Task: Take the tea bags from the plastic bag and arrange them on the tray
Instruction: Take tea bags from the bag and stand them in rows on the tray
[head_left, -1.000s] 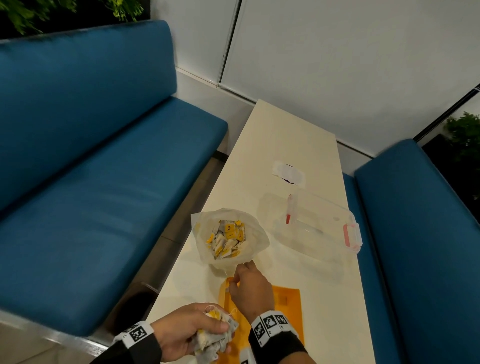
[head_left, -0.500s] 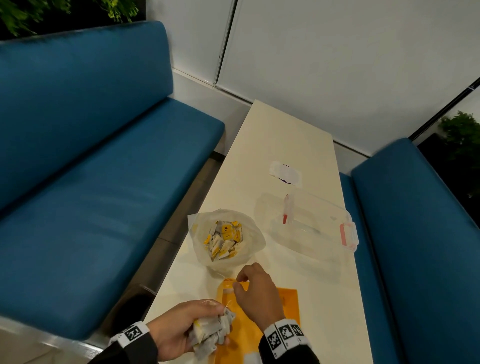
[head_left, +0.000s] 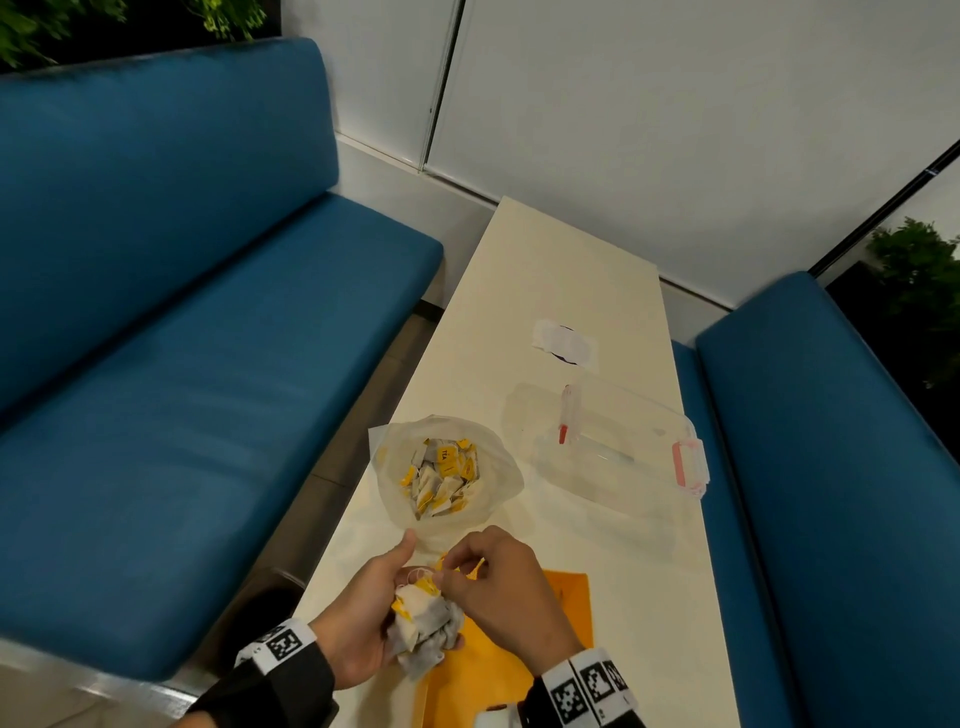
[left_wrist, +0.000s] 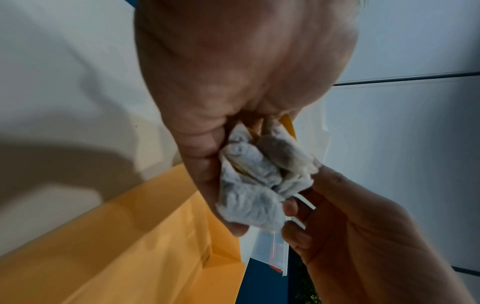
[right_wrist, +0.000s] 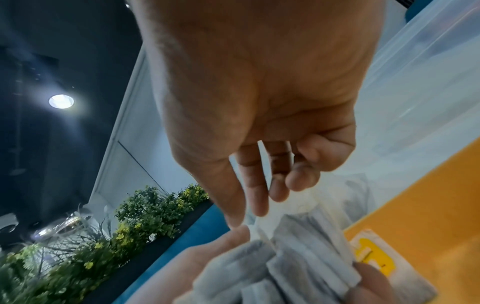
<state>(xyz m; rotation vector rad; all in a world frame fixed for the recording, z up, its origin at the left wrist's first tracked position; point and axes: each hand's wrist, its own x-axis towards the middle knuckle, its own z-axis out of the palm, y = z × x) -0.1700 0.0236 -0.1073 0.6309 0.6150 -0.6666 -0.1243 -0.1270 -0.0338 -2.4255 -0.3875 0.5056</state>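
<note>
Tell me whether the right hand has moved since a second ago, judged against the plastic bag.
Yes. The right hand has drawn back from the plastic bag toward the person, and now picks at the bunch of tea bags held in the left hand.

Head cam sits up high, looking forward and down along the table (head_left: 566, 270), far enough back to catch both benches. Left wrist cam is jammed right up against the left hand (left_wrist: 233, 82), looking along the palm to the bunch of tea bags (left_wrist: 259, 174), table and tray (left_wrist: 116, 246) behind. Right wrist cam hugs the right hand (right_wrist: 259, 92) and tilts upward, so ceiling and plants show. All three share that bunch and the orange tray.
</note>
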